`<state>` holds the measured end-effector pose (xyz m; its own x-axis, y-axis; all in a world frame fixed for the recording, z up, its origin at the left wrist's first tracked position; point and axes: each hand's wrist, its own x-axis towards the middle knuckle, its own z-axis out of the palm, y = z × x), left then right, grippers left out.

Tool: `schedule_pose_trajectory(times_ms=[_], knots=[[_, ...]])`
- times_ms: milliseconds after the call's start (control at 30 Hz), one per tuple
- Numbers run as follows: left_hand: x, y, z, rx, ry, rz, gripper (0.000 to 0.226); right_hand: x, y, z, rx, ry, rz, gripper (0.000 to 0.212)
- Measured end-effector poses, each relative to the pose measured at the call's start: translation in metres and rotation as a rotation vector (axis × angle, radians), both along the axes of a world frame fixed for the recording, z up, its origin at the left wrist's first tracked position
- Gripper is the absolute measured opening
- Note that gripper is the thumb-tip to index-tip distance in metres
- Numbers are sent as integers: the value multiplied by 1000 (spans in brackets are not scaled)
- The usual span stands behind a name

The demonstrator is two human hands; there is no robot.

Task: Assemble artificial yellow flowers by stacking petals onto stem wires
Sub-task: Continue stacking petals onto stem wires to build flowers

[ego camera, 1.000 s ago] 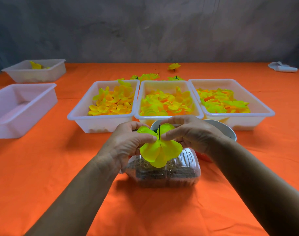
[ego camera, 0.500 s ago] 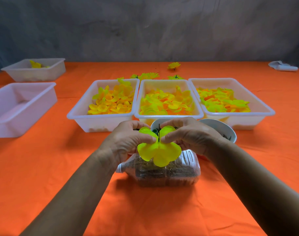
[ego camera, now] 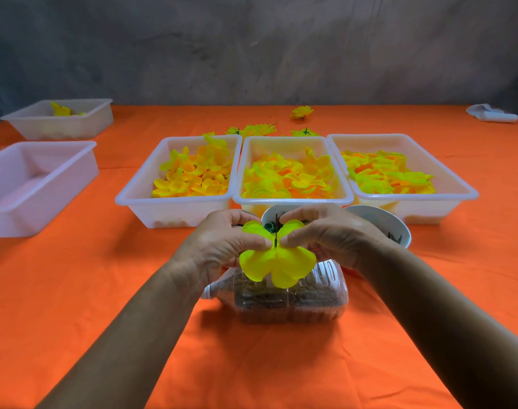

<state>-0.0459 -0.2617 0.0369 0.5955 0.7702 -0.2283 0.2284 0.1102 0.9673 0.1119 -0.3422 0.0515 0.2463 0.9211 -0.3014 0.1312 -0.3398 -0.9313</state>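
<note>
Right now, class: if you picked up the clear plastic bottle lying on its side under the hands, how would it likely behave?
The bottle looks packed with dark granular fill, so probably heavy for its size. Its ribbed sides look flattish, so it seems unlikely to roll on the orange cloth. The thin clear plastic may flex when squeezed.

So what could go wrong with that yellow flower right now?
The petal is thin, and the left hand and right hand pinch it beside the dark stem wire; a hard push might tear its middle. The wire tip pokes up between the fingers and could prick one. The bottle underneath could get bumped.
</note>
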Motion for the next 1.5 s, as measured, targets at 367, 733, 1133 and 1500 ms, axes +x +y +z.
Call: schedule_pose_trajectory(times_ms=[367,733,1133,1500], knots=[[0,-4,0,-13,-29,33,28,-1,-3,-1,0,12,-1,33],[2,-12,1,38,-24,90,25,-1,-6,-2,28,-61,-39,38],[-4,-24,-2,280,-41,124,34,-1,-6,-4,108,-201,-52,25],[-6,-35,-7,407,-7,110,14,7,-24,-2,32,-158,-15,43]])
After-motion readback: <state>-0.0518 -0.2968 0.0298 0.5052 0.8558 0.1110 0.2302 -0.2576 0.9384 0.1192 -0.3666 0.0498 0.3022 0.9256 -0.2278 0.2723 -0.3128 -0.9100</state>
